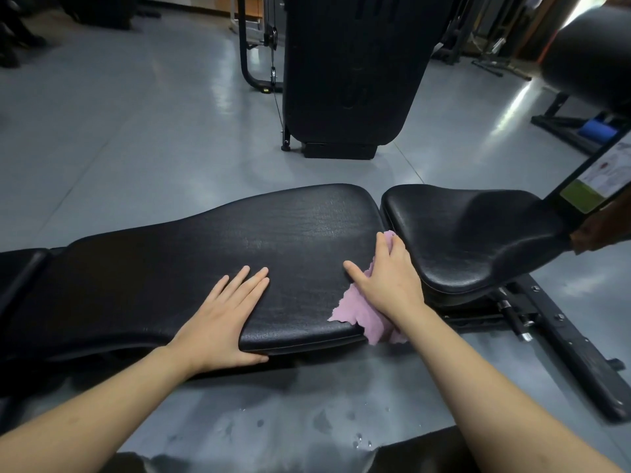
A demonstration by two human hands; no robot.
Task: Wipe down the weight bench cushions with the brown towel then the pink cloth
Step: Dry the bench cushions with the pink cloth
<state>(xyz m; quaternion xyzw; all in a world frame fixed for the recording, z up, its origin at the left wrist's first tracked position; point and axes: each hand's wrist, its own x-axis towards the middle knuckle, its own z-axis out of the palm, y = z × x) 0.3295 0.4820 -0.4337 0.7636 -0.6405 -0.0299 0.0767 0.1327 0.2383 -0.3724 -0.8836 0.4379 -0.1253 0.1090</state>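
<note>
The long black back cushion of the weight bench lies flat across the view, with the black seat cushion just to its right. My right hand presses the pink cloth onto the right end of the back cushion, at the gap between the two cushions. The cloth hangs over the near edge. My left hand rests flat on the back cushion's near edge, fingers straight. A brown towel shows at the far right edge, beside the seat cushion.
The bench's black steel frame runs out to the right along the grey floor. A tall black machine stands behind the bench. Water drops lie on the floor near me. A label plate rises at right.
</note>
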